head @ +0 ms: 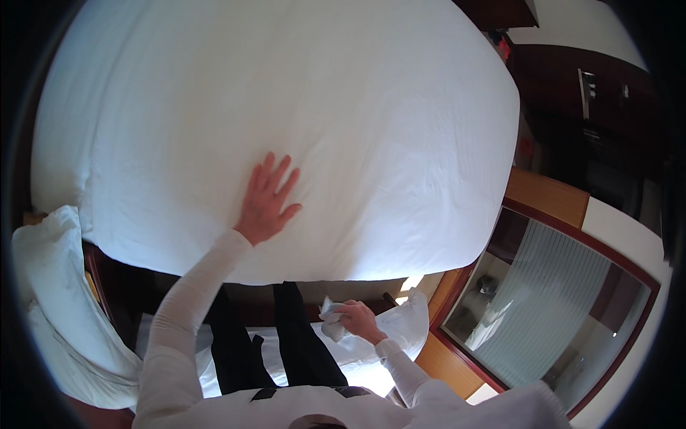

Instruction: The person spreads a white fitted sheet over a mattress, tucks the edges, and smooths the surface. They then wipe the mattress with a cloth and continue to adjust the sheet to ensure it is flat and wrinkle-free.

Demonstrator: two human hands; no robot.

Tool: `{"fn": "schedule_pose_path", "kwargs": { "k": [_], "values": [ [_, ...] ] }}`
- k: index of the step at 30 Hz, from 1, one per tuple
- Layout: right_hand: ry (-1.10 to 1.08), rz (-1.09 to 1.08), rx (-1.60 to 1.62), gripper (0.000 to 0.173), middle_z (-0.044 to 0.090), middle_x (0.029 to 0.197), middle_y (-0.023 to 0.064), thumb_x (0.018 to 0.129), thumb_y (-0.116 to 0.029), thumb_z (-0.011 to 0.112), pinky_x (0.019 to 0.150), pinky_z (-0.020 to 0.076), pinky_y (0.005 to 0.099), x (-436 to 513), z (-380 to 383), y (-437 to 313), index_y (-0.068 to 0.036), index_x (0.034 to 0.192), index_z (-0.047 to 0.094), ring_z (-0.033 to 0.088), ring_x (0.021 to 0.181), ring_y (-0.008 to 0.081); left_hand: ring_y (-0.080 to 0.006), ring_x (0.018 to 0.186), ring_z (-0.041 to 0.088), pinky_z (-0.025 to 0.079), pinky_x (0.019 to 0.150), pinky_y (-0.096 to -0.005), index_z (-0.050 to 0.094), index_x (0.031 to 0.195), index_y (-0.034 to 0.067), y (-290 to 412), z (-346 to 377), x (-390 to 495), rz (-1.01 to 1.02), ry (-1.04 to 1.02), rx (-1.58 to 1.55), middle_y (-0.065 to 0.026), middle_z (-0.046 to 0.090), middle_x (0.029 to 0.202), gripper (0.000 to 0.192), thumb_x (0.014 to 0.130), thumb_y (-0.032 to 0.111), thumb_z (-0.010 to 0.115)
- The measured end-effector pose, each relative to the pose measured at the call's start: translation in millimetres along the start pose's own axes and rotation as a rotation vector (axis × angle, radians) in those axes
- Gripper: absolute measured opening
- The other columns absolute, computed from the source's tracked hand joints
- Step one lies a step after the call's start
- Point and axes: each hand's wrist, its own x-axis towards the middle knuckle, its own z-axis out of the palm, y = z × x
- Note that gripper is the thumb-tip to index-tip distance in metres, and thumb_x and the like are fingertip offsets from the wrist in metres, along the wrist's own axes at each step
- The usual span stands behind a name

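Observation:
My left hand point(267, 202) is spread palm down on a white bed sheet point(332, 123) that covers a wide mattress. Its fingers are apart, and faint creases run across the fabric around it. Lower and to the right, my right hand point(362, 320) grips a crumpled white cloth point(334, 320), held in front of my dark trousers point(300, 338). Part of that cloth is hidden by my fingers. The sheet hangs over the near edge of the mattress, close to my legs.
White pillows point(64, 322) are stacked at the left, beside a dark wooden frame point(107, 284). White bedding point(404, 327) lies around and behind my legs. To the right stands a red-framed glass panel point(546, 300) with reflections. Dark furniture point(568, 107) lines the far right.

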Motion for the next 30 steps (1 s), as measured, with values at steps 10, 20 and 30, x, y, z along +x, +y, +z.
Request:
{"fn": "schedule_pose_path", "kwargs": {
  "k": [10,20,30],
  "values": [
    [1.047,-0.779,-0.159,0.040,0.052,0.117,0.0084,0.061,0.010,0.055,0.064,0.0465,0.0345,192.2,-244.2,-125.4,-0.013,0.091,0.066,0.046,0.079,0.0313,-0.0414,0.133,0.008,0.011,0.105,-0.0576,0.041,0.131,0.027,41.6,62.9,-25.3,0.064,-0.358,0.340,-0.0073,0.017,0.147,0.059,0.079,0.054,0.052],
    [1.110,-0.106,-0.436,0.051,0.032,0.139,0.0114,0.075,-0.002,0.050,0.091,0.0372,0.0448,215.6,-190.1,202.0,-0.025,0.120,0.054,0.042,0.109,0.0400,-0.0449,0.131,0.010,0.015,0.101,-0.0629,0.047,0.126,0.029,34.2,57.4,-31.7,0.032,-0.395,0.398,-0.0095,0.021,0.145,0.059,0.073,0.049,0.063],
    [-0.200,1.195,0.338,0.030,0.058,0.081,0.0067,0.071,-0.012,0.056,0.063,0.0439,0.0356,-192.2,3.0,414.9,-0.010,0.100,0.062,0.055,0.071,0.0218,-0.0461,0.131,0.013,0.017,0.099,-0.0639,0.051,0.121,0.021,46.3,57.2,-21.9,0.070,-0.332,0.304,-0.0149,0.026,0.141,0.053,0.075,0.045,0.063]
  ]
}}
